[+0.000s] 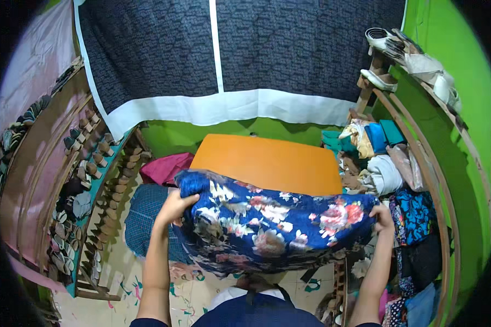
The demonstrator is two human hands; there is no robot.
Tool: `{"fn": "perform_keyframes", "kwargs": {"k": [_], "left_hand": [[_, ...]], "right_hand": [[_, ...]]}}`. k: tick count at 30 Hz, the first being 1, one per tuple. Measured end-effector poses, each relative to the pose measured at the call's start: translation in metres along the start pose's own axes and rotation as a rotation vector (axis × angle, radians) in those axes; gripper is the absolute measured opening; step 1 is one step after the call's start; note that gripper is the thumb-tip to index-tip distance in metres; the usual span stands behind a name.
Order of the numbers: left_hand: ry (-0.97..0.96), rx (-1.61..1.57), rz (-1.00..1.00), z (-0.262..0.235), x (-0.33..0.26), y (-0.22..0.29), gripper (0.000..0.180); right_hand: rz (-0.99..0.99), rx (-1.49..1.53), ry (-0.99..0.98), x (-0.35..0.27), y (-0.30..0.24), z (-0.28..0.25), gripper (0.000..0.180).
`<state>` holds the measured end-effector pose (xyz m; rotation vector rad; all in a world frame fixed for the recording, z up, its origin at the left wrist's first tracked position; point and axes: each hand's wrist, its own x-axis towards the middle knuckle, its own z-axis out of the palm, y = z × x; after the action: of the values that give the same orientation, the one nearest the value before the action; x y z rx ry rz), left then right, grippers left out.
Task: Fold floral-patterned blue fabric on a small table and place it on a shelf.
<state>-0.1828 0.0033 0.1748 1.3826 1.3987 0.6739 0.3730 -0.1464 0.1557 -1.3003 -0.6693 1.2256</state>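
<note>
A dark blue floral fabric [270,234] with pink and white roses is stretched out in front of me, held up between both hands. My left hand [178,206] grips its left end, thumb on top. At the right end, my right hand [383,218] pinches the edge. The cloth sags between them, and its lower part hangs in folds. Just beyond it lies an orange tabletop [267,161], partly covered from view by the cloth. What the fingers do behind the fabric is hidden.
Wooden racks with shoes [95,163] stand on the left. Folded cloths [384,174] pile up on the right, near a wooden rail [420,147]. A magenta cloth [163,168] and a dark checked seat [150,218] are left of the table. Scraps [131,291] litter the floor. A dark curtain [245,49] hangs behind.
</note>
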Motion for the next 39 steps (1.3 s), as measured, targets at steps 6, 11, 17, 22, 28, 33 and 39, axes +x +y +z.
{"fn": "perform_keyframes", "kwargs": {"k": [6,11,17,22,28,33,39], "left_hand": [[0.056,-0.17,0.236,0.008,0.062,0.071,0.028],[0.166,-0.278,0.269,0.009,0.12,0.139,0.029],[0.055,-0.377,0.126,-0.02,0.218,0.156,0.03],[-0.073,-0.489,0.166,0.013,0.293,0.125,0.03],[-0.097,-0.597,-0.1,0.008,0.354,0.021,0.031],[-0.074,-0.501,-0.197,0.031,0.375,-0.022,0.047],[0.666,0.707,-0.041,0.039,0.361,-0.081,0.082]], "right_hand": [[-0.176,-0.033,0.138,0.067,-0.06,0.026,0.002],[-0.204,0.107,0.109,0.143,-0.107,0.018,0.004],[-0.371,-0.097,0.006,0.26,-0.13,0.025,0.009],[-0.431,-0.224,0.132,0.328,-0.064,-0.021,0.008],[0.209,-0.123,0.199,0.36,0.036,0.019,0.007],[0.001,-0.634,0.128,0.356,0.107,0.039,0.028],[0.21,-1.521,0.528,0.335,0.125,0.065,0.082]]}}
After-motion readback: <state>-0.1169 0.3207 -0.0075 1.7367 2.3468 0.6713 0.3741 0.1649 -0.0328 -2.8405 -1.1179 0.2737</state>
